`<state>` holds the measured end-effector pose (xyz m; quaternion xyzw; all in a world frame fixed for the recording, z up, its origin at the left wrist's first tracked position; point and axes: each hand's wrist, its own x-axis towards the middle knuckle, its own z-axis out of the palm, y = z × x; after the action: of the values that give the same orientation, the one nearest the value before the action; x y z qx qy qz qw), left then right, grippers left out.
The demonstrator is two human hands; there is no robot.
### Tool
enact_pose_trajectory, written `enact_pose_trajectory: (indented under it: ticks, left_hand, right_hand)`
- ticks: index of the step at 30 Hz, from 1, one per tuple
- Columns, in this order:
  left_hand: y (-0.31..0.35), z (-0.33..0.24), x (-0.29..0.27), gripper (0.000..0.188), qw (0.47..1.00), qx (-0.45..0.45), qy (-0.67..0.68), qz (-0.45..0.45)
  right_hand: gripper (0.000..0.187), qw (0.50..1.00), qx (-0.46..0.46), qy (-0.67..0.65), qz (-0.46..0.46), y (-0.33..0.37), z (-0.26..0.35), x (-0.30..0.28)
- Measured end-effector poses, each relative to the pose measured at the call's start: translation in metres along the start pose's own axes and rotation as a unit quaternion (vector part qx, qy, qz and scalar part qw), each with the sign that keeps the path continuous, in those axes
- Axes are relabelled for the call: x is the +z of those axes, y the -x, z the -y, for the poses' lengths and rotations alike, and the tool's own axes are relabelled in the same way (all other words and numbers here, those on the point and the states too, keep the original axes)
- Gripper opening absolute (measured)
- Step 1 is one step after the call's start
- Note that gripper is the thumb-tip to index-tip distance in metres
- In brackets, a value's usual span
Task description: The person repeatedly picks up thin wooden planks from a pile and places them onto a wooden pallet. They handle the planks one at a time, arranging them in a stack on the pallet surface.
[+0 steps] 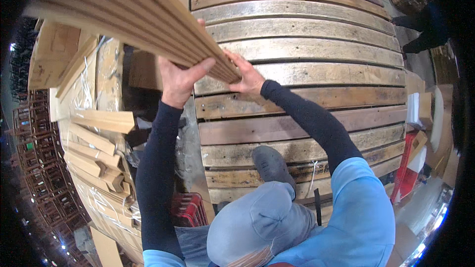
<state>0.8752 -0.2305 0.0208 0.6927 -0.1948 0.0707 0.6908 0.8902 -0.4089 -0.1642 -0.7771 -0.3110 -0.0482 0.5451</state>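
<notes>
A bundle of long brown strips [148, 20], stacked so their edges form ridges, slants from the upper left toward the middle. Wood or cardboard, I cannot tell which. My left hand [180, 80] grips it from the near side, thumb pressed along the edge. Around its lower right end my right hand [246, 75] is closed. The bundle is raised above a slatted wooden platform [307, 71], and its far end is blurred and runs toward the picture's rim.
Left of me lie several cardboard angle strips [94, 143] on a wrapped stack, with cardboard boxes [54, 52] behind. A red crate [190, 210] stands by my left forearm. My shoe [271, 165] rests on the slats. Another person's dark-clothed legs [420, 29] show at the upper right.
</notes>
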Motion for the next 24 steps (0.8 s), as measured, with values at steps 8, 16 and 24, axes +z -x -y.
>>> enact_pose_trajectory:
  ticks: [8, 16, 24]
  left_hand:
    - [-0.022, -0.016, 0.034, 0.061, 0.995, 0.000, -0.072, -0.070]
    - [-0.086, -0.008, 0.089, 0.067, 0.984, -0.154, 0.043, -0.083]
    - [-0.037, 0.020, 0.090, 0.087, 0.953, -0.214, -0.153, 0.152]
  right_hand:
    - [0.051, 0.946, 0.156, -0.117, -0.259, 0.016, 0.044, 0.043]
    - [0.054, 0.932, 0.205, -0.175, -0.242, 0.060, 0.095, -0.058]
    - [0.046, 0.907, 0.184, -0.295, -0.238, 0.052, 0.000, -0.230]
